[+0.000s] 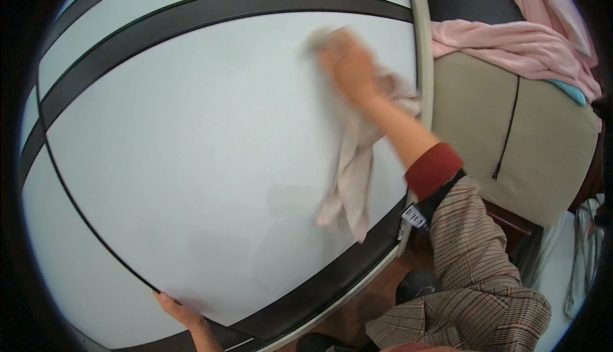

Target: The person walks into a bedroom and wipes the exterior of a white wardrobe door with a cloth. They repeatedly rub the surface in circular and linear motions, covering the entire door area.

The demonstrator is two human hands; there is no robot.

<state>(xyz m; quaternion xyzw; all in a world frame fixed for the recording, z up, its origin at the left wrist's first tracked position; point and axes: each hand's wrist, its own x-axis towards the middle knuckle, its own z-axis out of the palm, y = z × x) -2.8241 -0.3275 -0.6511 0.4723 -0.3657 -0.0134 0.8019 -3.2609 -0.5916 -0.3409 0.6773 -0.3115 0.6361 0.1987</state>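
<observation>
A large glossy white panel [191, 151] with dark bands, looking like a cabinet or wardrobe door, fills the view before me. My right hand [347, 65], blurred, presses a pale pinkish cloth [357, 160] against its upper right part; the cloth's ends dangle below the wrist. At the lower left, my left hand [177, 310] rests at the thin black seam [96, 230] between two white panels, its fingertips on that edge. I cannot see anything held in it.
Right of the panel's light frame [424, 65] stands a beige padded surface [541, 146] with a black cord [508, 127] on it. A pink blanket [517, 48] lies over its top. Brown floor [354, 318] shows below the panel.
</observation>
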